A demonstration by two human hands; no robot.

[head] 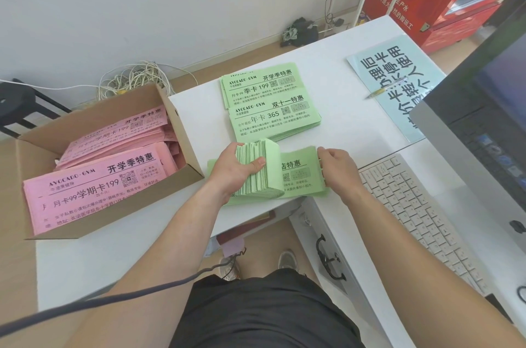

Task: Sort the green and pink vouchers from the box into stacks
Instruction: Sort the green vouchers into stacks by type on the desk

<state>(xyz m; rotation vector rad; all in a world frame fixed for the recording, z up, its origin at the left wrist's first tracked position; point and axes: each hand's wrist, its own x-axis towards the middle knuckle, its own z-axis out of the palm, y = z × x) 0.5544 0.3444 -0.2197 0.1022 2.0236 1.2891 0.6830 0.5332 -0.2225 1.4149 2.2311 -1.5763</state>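
- On the white counter (355, 131), near its front edge: green bundle (296, 174), a thick wad of green vouchers. Its left half is bent upward into a fanned block and its right half lies flat, print up.
- Left hand (239, 168): wrapped round the raised half of the green bundle, thumb across the top sheet.
- Right hand (338, 168): fingertips pinching the bundle's right edge.
- Green stack (270, 103): already laid out farther back on the counter, apart from the bundle. It sits in two staggered layers with differing print.
- Pink vouchers (94, 177): several loose piles inside the cardboard box (185, 142), left of the hands. None are on the counter yet.
- Also present: keyboard (412, 214), monitor (484, 120), a blue notice (398, 83) with a pen (384, 88) on it, and coiled cables (133, 80) on the floor behind the box.
- Progress, as judged: green partly stacked, pink untouched.
- Hazard 1: the bent wad is under tension. A slackened left grip would probably let the sheets spring and fan out.
- Hazard 2: the bundle lies close to the counter's front edge, so loosened sheets could slide off onto the floor.
- Hazard 3: setting the bundle down askew on the staggered green stack could push its upper layer out of line.
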